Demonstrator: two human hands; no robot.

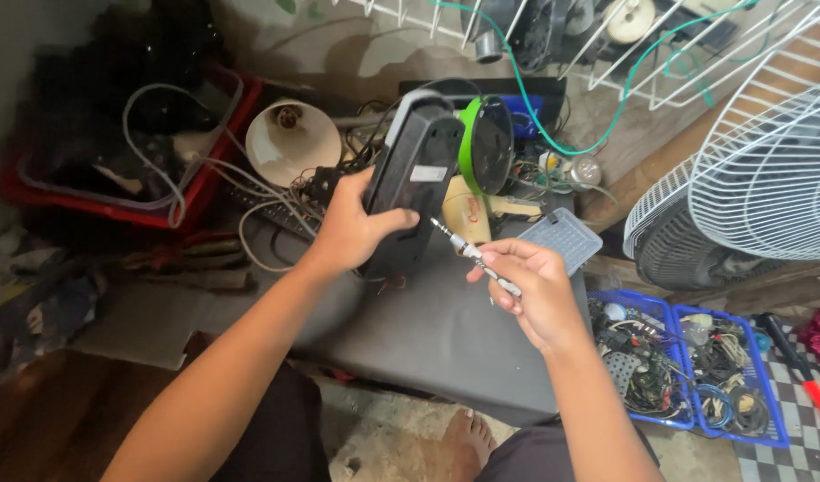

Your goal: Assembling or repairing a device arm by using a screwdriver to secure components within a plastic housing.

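My left hand point(352, 228) grips the black device point(410, 178) upright on the grey tabletop point(437, 330). Right hand point(535, 290) pinches a screwdriver point(472, 254) w/ tip near device's right edge — not touching.

Both forearms are bare from elbow to wrist, with no sleeves, watch, bracelet or rings in view. The left hand point(352, 228) and the right hand point(530, 290) wear no gloves; the nails are short and unpainted. Below the left arm, dark shorts point(272, 428) cover the thigh, and the same dark cloth shows under the right arm. Between the arms, lower down, one bare foot point(468, 437) shows, without shoe or sandal.
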